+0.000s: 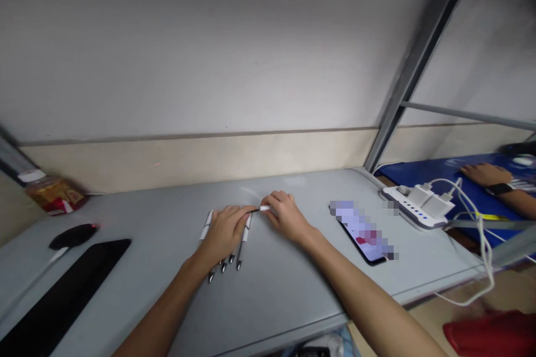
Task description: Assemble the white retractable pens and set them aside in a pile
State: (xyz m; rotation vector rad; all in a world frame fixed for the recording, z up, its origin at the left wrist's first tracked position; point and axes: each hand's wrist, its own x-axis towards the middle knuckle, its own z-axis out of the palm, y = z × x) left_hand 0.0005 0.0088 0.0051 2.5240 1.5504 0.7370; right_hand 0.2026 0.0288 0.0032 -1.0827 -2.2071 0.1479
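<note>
Bare forearms (161, 300), pen (264, 208) crosswise between fingers (278, 196), dark end (253, 211) leftward.

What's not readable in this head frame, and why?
Head view throughout:
Slim white-and-black pen-like piece: ends hidden by left hand and right hand.
Silver-tipped white-and-grey pens: middles, exact count covered by left hand.
Flat black rectangular slab: cut off by left and bottom edges.
White-lidded red-and-gold jar: label blurred.
Black-edged phone: screen partly pixelated.
</note>
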